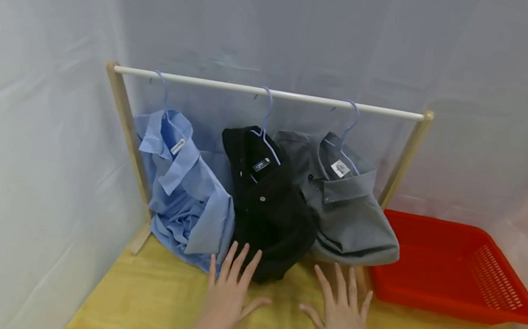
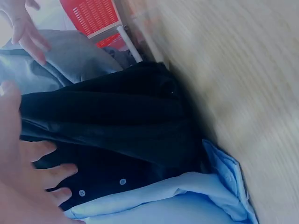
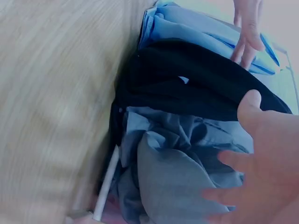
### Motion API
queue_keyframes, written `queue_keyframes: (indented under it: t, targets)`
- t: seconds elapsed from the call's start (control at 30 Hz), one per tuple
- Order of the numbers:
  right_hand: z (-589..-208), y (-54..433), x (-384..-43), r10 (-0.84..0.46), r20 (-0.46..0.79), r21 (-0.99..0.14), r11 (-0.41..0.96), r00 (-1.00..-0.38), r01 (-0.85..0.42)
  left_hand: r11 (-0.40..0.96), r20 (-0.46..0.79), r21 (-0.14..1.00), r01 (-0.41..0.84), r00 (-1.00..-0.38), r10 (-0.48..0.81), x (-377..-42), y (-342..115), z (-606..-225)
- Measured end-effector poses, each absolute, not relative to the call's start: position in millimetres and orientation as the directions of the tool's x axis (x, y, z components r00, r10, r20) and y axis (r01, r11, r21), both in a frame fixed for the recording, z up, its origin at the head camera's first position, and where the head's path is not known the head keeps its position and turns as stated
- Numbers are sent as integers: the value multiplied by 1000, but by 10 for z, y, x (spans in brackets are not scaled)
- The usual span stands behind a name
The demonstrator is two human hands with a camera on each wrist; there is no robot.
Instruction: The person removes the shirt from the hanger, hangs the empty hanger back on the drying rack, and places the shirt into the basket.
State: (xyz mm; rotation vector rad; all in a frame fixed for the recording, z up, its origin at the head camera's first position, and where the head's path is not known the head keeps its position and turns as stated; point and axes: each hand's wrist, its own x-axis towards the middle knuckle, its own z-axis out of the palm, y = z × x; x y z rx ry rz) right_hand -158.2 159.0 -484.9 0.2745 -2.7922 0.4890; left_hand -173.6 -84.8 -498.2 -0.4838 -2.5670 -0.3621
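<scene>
Three shirts hang from a rail: a light blue shirt [image 1: 205,201] at left, a black shirt [image 1: 271,212] in the middle and a grey shirt [image 1: 359,221] at right. My left hand [image 1: 226,304] is spread, palm toward the lower edges of the blue and black shirts, and holds nothing. The right hand [image 1: 342,323] is spread too, fingertips just below the grey shirt's hem in the head view. In the left wrist view its fingers lie beside the black shirt [image 2: 117,126]; the right wrist view has the right hand in front of the grey shirt [image 3: 177,177].
The white rail [image 1: 204,83] stands on wooden legs [image 1: 407,153] upon a wooden table [image 1: 141,301]. Lilac hangers [image 1: 268,113] hook over it. A red plastic basket [image 1: 429,304] sits to the right, beside the rack. Pale sheeting [image 1: 10,145] surrounds the table.
</scene>
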Motion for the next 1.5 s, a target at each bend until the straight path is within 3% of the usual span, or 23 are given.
queue_keyframes:
  t: [0.2,0.3,0.5,0.63,0.8,0.93,1.2,1.5]
  targets:
    - [-4635,1643,-1589,-104,524,-326,892,-845,-312,833,662,238,499,-711,237,-1784,-942,-4790]
    - [-4442,1716,-1650,-90,662,-295,882,-744,-368,801,725,239,549,-650,229,-1862,-981,-4643]
    - [-3953,1892,-1855,-87,877,-200,829,-473,-522,775,811,198,601,-544,215,-2057,-997,-4232]
    - [-3628,1961,-2036,-62,918,-179,816,-392,-549,763,837,193,617,-509,200,-2194,-948,-3902]
    - [-3362,2025,-2269,-36,910,-199,838,-414,-509,774,859,133,619,-461,221,-2389,-838,-3591]
    - [-3287,2056,-2451,-38,876,-208,869,-480,-449,796,853,77,601,-453,259,-2557,-742,-3483]
    - [-3425,2067,-2682,-62,790,-204,912,-610,-357,787,729,75,612,-572,376,-2660,-571,-3479]
    - [-3553,2046,-2754,-32,826,-253,870,-563,-422,805,713,52,591,-587,385,-2685,-581,-3502]
